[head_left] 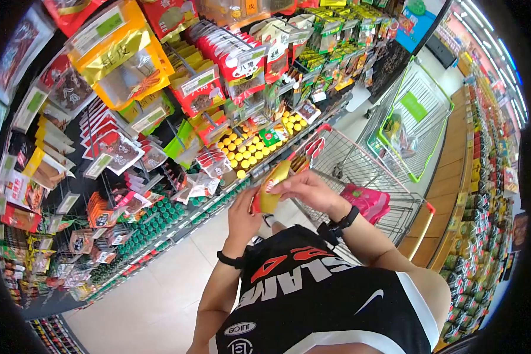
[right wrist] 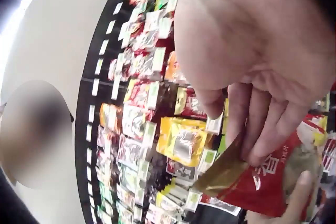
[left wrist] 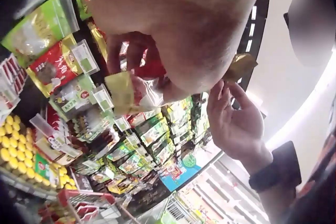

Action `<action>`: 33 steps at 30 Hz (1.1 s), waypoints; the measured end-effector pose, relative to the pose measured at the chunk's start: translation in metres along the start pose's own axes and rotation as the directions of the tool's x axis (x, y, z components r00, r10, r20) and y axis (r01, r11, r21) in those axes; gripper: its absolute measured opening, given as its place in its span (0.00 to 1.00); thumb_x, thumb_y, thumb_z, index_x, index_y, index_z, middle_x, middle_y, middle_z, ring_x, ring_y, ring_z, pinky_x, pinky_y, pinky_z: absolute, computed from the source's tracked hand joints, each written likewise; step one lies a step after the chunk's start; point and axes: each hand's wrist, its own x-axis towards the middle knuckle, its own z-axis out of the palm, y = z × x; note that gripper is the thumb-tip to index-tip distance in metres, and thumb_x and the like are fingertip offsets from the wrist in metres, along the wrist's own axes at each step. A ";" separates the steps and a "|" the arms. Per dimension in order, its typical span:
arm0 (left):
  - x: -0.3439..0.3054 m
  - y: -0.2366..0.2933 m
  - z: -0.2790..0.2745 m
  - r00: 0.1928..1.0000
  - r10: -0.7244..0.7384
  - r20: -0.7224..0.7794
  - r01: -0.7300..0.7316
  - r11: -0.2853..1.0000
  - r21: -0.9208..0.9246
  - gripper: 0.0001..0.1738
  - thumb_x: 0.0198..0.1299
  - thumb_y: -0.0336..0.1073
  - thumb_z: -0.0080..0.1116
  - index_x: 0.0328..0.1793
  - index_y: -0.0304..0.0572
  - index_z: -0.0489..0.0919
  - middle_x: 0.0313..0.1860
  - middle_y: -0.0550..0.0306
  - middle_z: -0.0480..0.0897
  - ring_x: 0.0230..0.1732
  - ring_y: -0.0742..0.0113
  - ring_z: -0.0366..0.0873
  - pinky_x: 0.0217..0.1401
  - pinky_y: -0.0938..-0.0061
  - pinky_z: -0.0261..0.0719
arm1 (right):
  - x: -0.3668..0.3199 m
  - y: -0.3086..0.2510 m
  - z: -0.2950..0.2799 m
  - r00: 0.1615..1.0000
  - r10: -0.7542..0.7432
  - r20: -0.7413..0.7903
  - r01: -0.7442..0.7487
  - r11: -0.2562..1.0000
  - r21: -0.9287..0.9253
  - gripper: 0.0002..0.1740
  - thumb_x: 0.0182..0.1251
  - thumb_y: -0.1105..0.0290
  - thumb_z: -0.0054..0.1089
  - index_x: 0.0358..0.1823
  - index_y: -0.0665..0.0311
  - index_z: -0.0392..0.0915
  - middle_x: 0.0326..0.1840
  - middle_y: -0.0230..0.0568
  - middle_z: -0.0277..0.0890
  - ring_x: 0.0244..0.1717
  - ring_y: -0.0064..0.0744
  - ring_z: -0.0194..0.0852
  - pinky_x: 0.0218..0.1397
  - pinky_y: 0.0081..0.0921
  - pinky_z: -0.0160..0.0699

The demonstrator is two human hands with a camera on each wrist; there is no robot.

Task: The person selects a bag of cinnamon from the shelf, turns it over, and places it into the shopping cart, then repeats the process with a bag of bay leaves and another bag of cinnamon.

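A red and gold spice packet (head_left: 272,190) with white lettering is held in front of the torso by both hands. In the right wrist view the packet (right wrist: 262,184) has a clear window with dull green, leaf-like contents. My left hand (head_left: 243,212) grips its lower side, with the thumb lying over the window in the right wrist view. My right hand (head_left: 310,190) pinches the packet near its gold end, thumb against the fingers. In the left wrist view the right hand (left wrist: 239,129) is beside the packet's gold corner (left wrist: 242,67), and the left palm hides the rest.
Racks of hanging spice packets (head_left: 121,53) fill the left and front. Yellow-capped jars (head_left: 242,152) and green-capped bottles (head_left: 159,221) line lower shelves. A shopping cart (head_left: 366,183) holding a pink package (head_left: 364,203) stands close right. Beyond it is a green-trimmed cart (head_left: 416,118).
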 end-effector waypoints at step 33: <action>-0.063 0.038 -0.062 0.964 0.002 -0.267 -0.031 0.994 -0.104 0.25 0.63 0.30 0.64 0.67 0.32 0.77 0.62 0.39 0.80 0.62 0.42 0.81 0.66 0.58 0.77 | 0.049 0.064 0.042 0.977 -0.132 0.168 0.172 0.952 -0.254 0.24 0.74 0.72 0.67 0.66 0.64 0.67 0.59 0.34 0.76 0.58 0.26 0.77 0.59 0.29 0.81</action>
